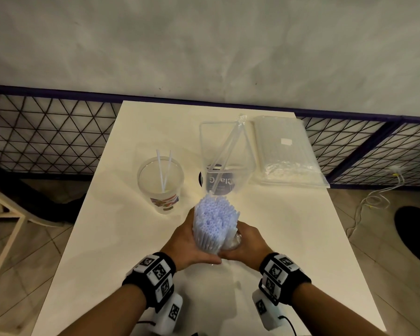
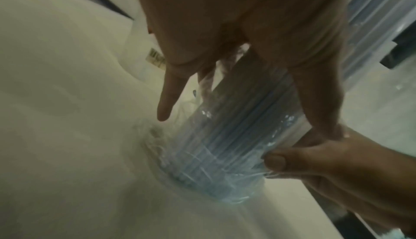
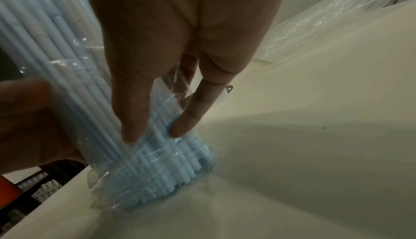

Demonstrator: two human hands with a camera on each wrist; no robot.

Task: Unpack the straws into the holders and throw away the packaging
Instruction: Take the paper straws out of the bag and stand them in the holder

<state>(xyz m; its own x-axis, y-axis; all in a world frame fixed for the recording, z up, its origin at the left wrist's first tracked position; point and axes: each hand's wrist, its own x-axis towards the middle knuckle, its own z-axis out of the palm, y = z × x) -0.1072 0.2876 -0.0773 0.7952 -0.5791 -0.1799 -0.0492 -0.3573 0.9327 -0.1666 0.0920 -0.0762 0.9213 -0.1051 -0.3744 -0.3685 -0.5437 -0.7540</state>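
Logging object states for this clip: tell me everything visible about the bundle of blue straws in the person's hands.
The bundle of blue straws is a dense sheaf of pale blue plastic tubes, standing roughly upright with its lower end on the white table. Its open tops are bare; crinkled clear wrapper still sleeves the lower part. The left hand grips one side, the right hand pinches the wrapper opposite.

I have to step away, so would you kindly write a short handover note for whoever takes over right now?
Left hand grips the pale blue straw bundle, stood on end on the table. Right hand holds its clear wrapper, bunched at the base.
Round cup and square holder: a few straws each.
Sealed pack lies far right, unopened.
Left: free the bundle, fill holders, open second pack, bin wrappers.
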